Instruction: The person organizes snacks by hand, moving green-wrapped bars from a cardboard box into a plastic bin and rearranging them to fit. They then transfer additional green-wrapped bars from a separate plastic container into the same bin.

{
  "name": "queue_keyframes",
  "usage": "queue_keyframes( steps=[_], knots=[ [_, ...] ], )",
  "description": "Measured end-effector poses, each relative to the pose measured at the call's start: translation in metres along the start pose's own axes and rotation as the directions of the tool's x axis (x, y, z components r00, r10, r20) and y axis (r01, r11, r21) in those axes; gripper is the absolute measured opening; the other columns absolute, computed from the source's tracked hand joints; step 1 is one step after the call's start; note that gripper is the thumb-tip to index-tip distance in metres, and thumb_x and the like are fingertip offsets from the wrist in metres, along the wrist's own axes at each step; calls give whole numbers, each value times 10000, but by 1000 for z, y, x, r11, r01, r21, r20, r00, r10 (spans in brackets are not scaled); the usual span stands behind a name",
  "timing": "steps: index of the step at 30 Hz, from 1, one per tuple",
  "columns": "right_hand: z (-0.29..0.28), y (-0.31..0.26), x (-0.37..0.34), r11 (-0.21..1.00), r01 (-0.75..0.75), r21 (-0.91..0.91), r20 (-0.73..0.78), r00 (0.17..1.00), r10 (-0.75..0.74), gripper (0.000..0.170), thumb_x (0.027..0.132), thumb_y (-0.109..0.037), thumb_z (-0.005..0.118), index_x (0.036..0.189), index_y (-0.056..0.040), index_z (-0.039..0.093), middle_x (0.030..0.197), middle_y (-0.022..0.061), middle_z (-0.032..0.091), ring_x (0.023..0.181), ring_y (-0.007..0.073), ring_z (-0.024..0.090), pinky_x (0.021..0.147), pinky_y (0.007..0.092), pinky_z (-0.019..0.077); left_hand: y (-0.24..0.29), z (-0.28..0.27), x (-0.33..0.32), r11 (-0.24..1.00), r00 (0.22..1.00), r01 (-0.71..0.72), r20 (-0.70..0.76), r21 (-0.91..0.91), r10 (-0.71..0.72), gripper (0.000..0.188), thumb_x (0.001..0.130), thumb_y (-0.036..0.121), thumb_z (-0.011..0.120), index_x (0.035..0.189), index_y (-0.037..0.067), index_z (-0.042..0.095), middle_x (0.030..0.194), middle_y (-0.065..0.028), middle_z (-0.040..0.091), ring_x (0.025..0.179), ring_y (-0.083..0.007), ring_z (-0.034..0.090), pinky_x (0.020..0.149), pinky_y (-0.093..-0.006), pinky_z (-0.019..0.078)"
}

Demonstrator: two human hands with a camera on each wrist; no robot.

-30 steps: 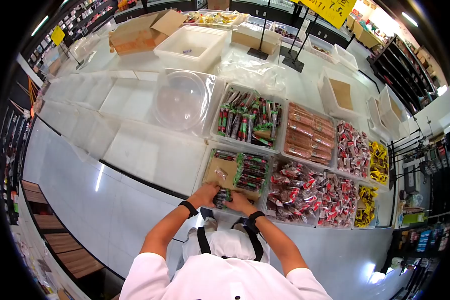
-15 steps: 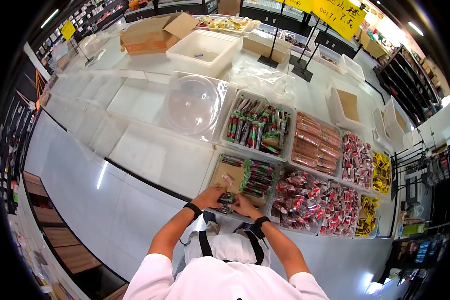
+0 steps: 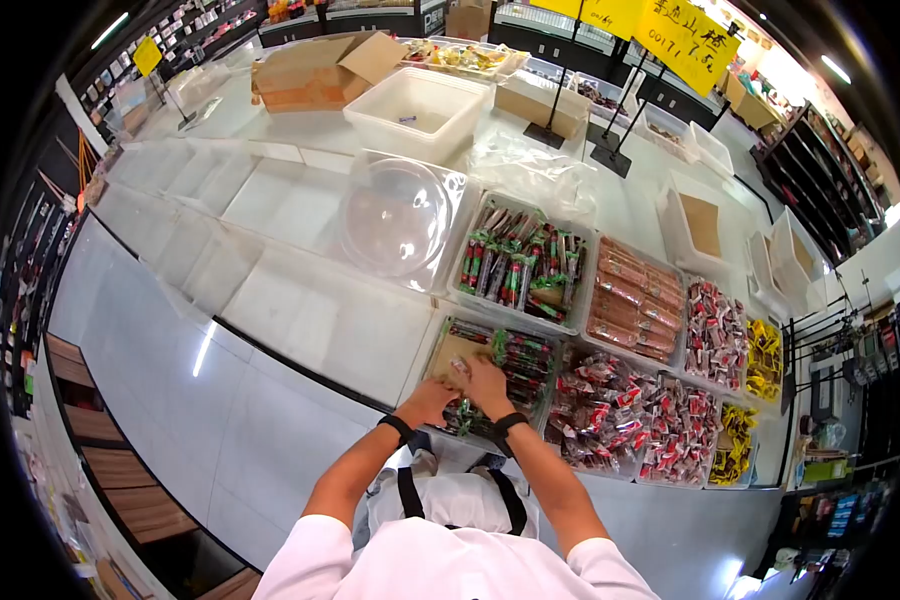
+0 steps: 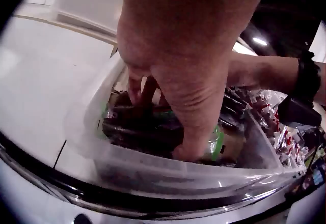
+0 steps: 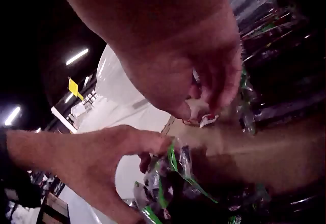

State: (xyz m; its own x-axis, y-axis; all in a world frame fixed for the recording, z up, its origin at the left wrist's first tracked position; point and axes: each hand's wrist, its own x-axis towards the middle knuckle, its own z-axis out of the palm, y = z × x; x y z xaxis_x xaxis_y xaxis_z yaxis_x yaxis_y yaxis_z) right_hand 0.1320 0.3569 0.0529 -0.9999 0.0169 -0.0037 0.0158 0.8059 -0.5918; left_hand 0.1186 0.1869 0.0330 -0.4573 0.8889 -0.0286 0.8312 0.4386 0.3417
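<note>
Dark, green-trimmed wrapped sticks (image 3: 525,360) fill much of a clear plastic bin (image 4: 204,172) lined with cardboard (image 5: 265,150). At the bin's near left corner my left hand (image 3: 429,402) spans a row of these sticks (image 4: 142,132), thumb on the near side and fingers on the far side. Beyond it, my right hand (image 3: 484,384) reaches over the bare cardboard. Its thumb and fingertips pinch a small clear packet with red and white print (image 5: 208,119), mostly hidden by the fingers.
Neighbouring bins hold red-and-white packets (image 3: 595,400), long brown packs (image 3: 635,300), more green-trimmed sticks (image 3: 520,255) and yellow packets (image 3: 735,440). A clear lid (image 3: 400,215) lies behind at left. Farther back stand a white tub (image 3: 420,105), a cardboard box (image 3: 310,75) and sign stands (image 3: 610,155).
My right hand has left the near row of sticks and moved forward to the small packet on the cardboard, pinching it. The left hand stays at the row. The head view has shifted slightly.
</note>
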Motion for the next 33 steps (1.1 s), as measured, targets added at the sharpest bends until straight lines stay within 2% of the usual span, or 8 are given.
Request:
queue_keyframes(
  steps=[3, 5, 12, 14, 17, 27, 29, 33],
  knots=[
    [21, 11, -5, 995, -59, -85, -51, 997, 54, 266, 840, -253, 599, 1078, -138, 635, 1030, 153, 615, 789, 346, 632, 667, 451, 517, 2, -10, -1, 984, 993, 64, 109, -164, -47, 531, 523, 330, 766, 995, 120, 642, 967, -102, 646, 961, -313, 578, 867, -410, 444],
    [6, 3, -3, 967, 141, -212, 221, 971, -93, 321, 830, -221, 602, 1142, -143, 617, 1054, 146, 613, 811, 340, 637, 674, 444, 522, 0, -9, -1, 985, 993, 33, 113, -169, -14, 590, 526, 322, 763, 1057, 113, 614, 979, -103, 652, 956, -317, 582, 867, -419, 441],
    [-72, 26, -54, 973, 19, 228, -128, 992, 11, 293, 907, -225, 557, 1160, -79, 572, 952, 137, 670, 751, 267, 667, 645, 374, 527, 6, -25, -4, 978, 987, 100, 139, -180, -76, 640, 582, 322, 753, 1133, 80, 533, 985, -132, 632, 1012, -333, 565, 882, -430, 424],
    [-74, 79, -76, 561, -174, 809, 120, 984, 132, 308, 959, -265, 519, 1187, -63, 559, 1009, 62, 676, 775, 178, 658, 655, 311, 519, 8, -27, -4, 981, 983, 112, 162, -156, -86, 640, 605, 317, 743, 1153, 71, 522, 981, -148, 633, 1005, -332, 573, 885, -425, 419],
    [-124, 94, -102, 304, -454, 837, 404, 889, 215, 354, 979, -267, 498, 1252, -45, 528, 1101, 12, 638, 839, 101, 624, 703, 264, 506, 6, -19, 1, 982, 979, 128, 179, -139, -102, 671, 615, 320, 735, 1191, 66, 505, 976, -148, 636, 980, -333, 584, 896, -426, 409],
    [-95, 126, -105, 597, -246, 764, 254, 965, 73, 404, 899, -308, 620, 1193, -37, 559, 1022, 30, 649, 838, 154, 634, 714, 300, 507, 6, -19, 4, 989, 981, 102, 173, -106, -82, 722, 641, 340, 727, 1221, 11, 450, 984, -181, 629, 973, -356, 582, 981, -435, 370],
    [-94, 113, -105, 864, -88, 496, 144, 989, 18, 359, 859, -297, 660, 1114, -55, 591, 920, 83, 663, 769, 190, 642, 676, 312, 509, 6, -15, 6, 988, 991, 101, 99, -120, -89, 702, 658, 345, 729, 1206, 10, 446, 985, -207, 618, 979, -376, 572, 940, -452, 399],
    [-102, 90, -102, 970, 227, -93, 172, 963, -209, 131, 777, -165, 659, 871, -94, 602, 770, 119, 655, 723, 277, 648, 614, 379, 509, 14, -42, 22, 960, 958, 239, 195, -149, -209, 635, 673, 337, 733, 1139, 11, 452, 982, -230, 608, 950, -401, 573, 857, -471, 443]
  ],
)
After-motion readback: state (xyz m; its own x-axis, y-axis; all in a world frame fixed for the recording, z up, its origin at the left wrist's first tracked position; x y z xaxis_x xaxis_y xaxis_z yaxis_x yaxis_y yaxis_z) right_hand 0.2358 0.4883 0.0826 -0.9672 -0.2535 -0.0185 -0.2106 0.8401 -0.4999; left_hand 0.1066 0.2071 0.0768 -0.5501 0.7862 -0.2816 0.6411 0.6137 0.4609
